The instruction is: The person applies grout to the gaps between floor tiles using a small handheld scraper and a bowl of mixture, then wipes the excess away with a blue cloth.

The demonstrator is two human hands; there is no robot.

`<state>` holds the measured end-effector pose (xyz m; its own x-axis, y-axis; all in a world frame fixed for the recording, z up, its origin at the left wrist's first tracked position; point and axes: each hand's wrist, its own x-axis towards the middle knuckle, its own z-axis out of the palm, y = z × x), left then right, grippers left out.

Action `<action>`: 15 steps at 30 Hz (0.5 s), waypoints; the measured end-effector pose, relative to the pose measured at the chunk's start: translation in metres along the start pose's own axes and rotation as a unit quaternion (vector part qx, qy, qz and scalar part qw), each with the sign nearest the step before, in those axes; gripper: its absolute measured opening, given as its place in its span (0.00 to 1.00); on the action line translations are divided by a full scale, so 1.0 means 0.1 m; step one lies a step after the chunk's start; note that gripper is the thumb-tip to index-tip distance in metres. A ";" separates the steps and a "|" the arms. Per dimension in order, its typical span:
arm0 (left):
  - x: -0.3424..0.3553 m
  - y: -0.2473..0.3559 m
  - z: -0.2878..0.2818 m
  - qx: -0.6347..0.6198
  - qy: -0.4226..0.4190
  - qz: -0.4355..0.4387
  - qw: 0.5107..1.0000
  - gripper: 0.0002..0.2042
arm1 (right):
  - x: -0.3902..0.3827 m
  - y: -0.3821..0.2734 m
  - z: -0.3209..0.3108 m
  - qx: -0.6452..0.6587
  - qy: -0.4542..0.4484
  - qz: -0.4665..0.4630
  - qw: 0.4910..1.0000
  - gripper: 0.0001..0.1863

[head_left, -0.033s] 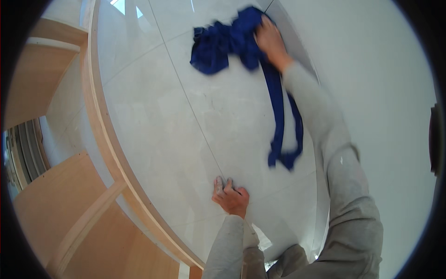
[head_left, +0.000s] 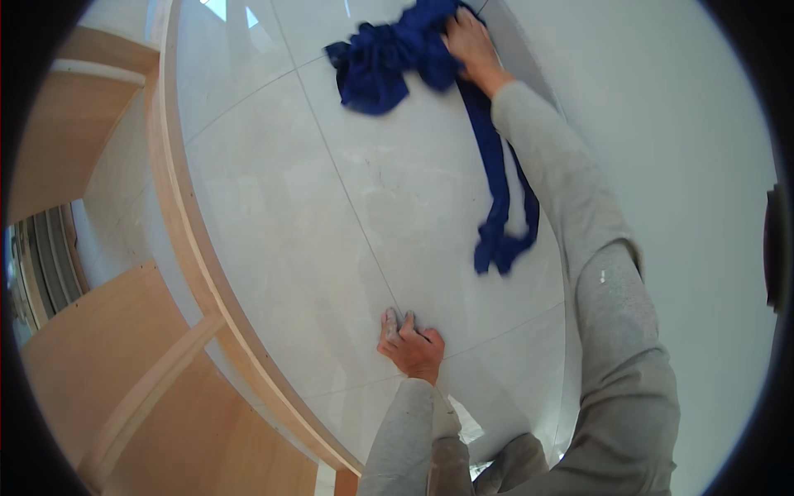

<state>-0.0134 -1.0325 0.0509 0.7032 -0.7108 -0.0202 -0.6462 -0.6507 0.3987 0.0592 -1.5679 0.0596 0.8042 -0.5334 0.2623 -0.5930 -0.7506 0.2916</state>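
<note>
Blue cloth [head_left: 376, 78] bunched on tiled floor [head_left: 331, 240] under right hand [head_left: 473, 48].

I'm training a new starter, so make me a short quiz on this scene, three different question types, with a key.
1. What touches the crumpled dark blue cloth?
a) only the bare left hand
b) only the bare right hand
c) both hands

2. True or false: the light-brown wooden frame stands on the right side of the picture.

3. Fill in: the left hand is set down, fingertips forward, on the glossy pale tiled ____.

Key
1: b
2: False; it stands on the left side.
3: floor
</note>
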 end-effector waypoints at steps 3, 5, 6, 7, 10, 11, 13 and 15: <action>-0.08 -0.14 -0.04 0.005 -0.007 0.020 1.000 0.22 | 0.39 -0.85 -0.09 0.129 -0.075 -0.015 0.989 0.23; 0.02 -0.04 0.04 0.032 0.046 0.035 0.998 0.20 | 0.11 -1.37 -0.25 0.306 0.134 0.020 0.942 0.26; -0.01 -0.04 0.05 0.030 0.038 0.037 0.998 0.20 | -0.12 -1.61 -0.37 0.310 0.120 0.001 0.943 0.30; -0.03 -0.11 0.00 0.037 0.042 0.034 0.998 0.20 | -0.35 -1.95 -0.69 0.384 0.041 -0.016 0.922 0.29; 0.07 -0.09 0.03 -0.023 0.057 0.034 0.998 0.21 | -1.33 -2.49 -1.22 0.396 0.068 -0.068 0.913 0.32; 0.04 -0.14 0.03 -0.072 0.051 0.022 0.996 0.22 | -1.64 -2.56 -1.44 0.409 0.027 -0.067 0.910 0.33; -0.01 -0.19 0.11 -0.159 0.088 0.012 0.983 0.22 | -2.40 -2.53 -1.67 0.423 -0.053 -0.055 0.903 0.34; -0.09 -0.42 -0.02 -0.229 0.138 -0.008 0.964 0.22 | -3.22 -2.51 -1.97 0.447 -0.139 -0.051 0.882 0.34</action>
<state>0.0075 -0.9980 0.0360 0.8051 -0.5622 0.1891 -0.4802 -0.4308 0.7641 -0.0596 -1.1312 0.0828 0.9042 -0.4270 0.0054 -0.3466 -0.7413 -0.5747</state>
